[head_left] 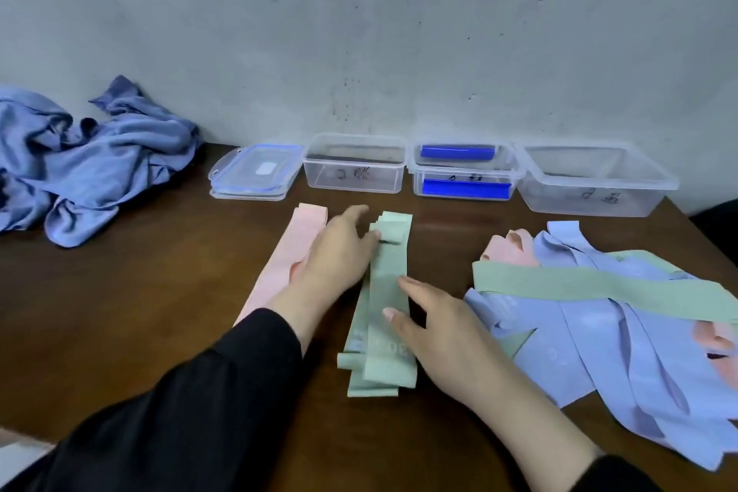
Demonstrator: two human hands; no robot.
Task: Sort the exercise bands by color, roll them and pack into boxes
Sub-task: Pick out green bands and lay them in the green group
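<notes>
A stack of green bands (385, 276) lies lengthwise in the middle of the brown table (139, 312). My left hand (339, 252) lies flat between it and a pink band stack (293, 248), fingers touching the green stack's far end. My right hand (431, 328) rests with straight fingers on the green stack's near right side. An unsorted heap of blue bands (623, 355), one green band (599, 288) and pink bands (507, 252) spreads at the right. Three clear boxes stand at the wall: left box (353, 168), middle box (465, 172), right box (595, 180).
A clear lid (253, 172) with blue trim lies left of the boxes. A crumpled blue cloth (92, 160) fills the far left of the table. The grey wall rises right behind the boxes. The middle box has blue clips.
</notes>
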